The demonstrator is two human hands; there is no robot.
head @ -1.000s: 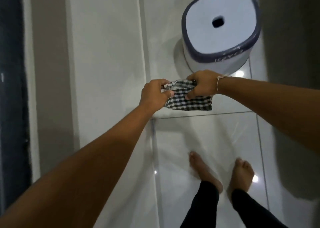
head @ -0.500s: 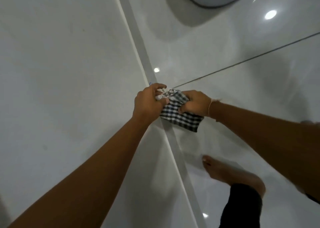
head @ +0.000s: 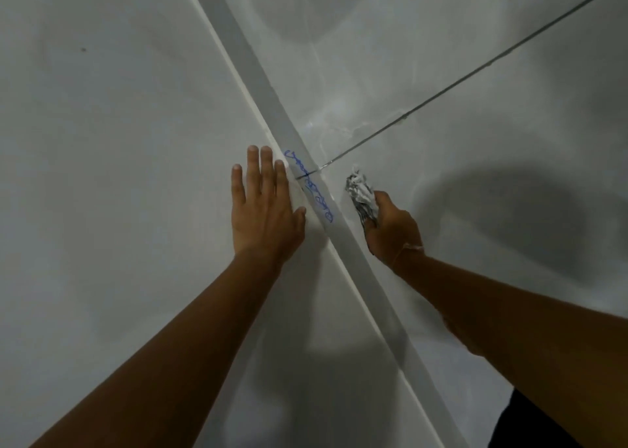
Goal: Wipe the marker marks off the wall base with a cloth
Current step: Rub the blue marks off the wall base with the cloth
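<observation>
Scribble (head: 310, 186) unreadable on wall base (head: 258, 73); left hand (head: 263, 209) flat, right hand (head: 394, 230) gripping cloth (head: 361, 192).

Glossy pale floor tiles (head: 441, 56) fill the area from 12 to 4 o'clock, crossed by a thin dark grout line (head: 475, 73) that runs from the centre out toward 2 o'clock. A soft dark shadow (head: 516, 206) lies on the tile at 3 o'clock, and a broader one pools at 6 o'clock. At 5 o'clock, in the corner, sits a patch of black clothing (head: 543, 420) (too little shows to tell which garment).
</observation>
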